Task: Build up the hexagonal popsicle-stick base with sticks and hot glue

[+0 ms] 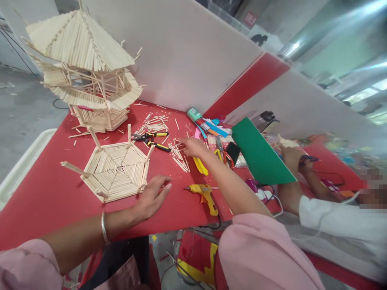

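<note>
My left hand [155, 197] lies on the table beside a hexagonal base [121, 171] made of wooden sticks. Its fingers are slightly curled and apart, with nothing in them. Short posts stand up at the corners of the base. Over a small pile of loose wooden sticks [180, 160], my right hand [195, 148] has its fingertips drawn together on a stick, partly hidden by the fingers. Just left of that pile lie wire strippers [151, 139] with yellow and black handles. A yellow glue gun [205, 197] rests on its side between my forearms.
A tiered stick pavilion [81, 44] stands at the back left. More stick pieces [155, 124] lie scattered behind the wire strippers. A green bottle [193, 114], scissors [222, 151] and a green board [260, 155] are on the right. Beyond it works another person, with a white sleeve [329, 215].
</note>
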